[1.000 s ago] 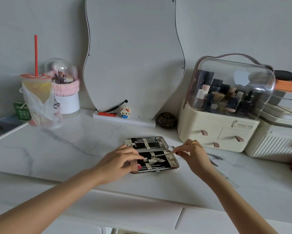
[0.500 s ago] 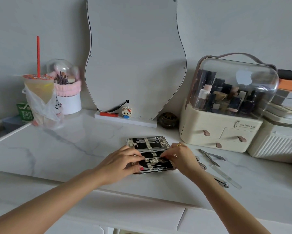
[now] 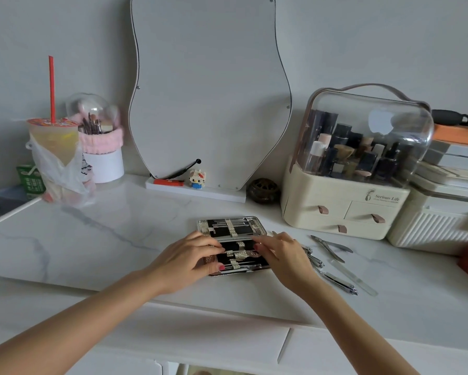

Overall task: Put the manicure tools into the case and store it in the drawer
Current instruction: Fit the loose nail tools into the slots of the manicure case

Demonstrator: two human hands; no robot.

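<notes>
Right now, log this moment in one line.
case open on counter | left hand steadies it | right hand seating a tool | loose tools remain right

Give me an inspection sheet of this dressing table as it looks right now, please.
Surface: white marble-look tabletop, drawer fronts below, closed.
Job's things: manicure case lying open, some tools strapped in; loose tools lie to its right.
Clutter: bagged drink, brush holder, cosmetics organiser, mirror.
Hands: left hand rests on the case's near half; right hand works a tool into it, grip unclear.
Cables: nothing seen.
Surroundings: grey wall.
</notes>
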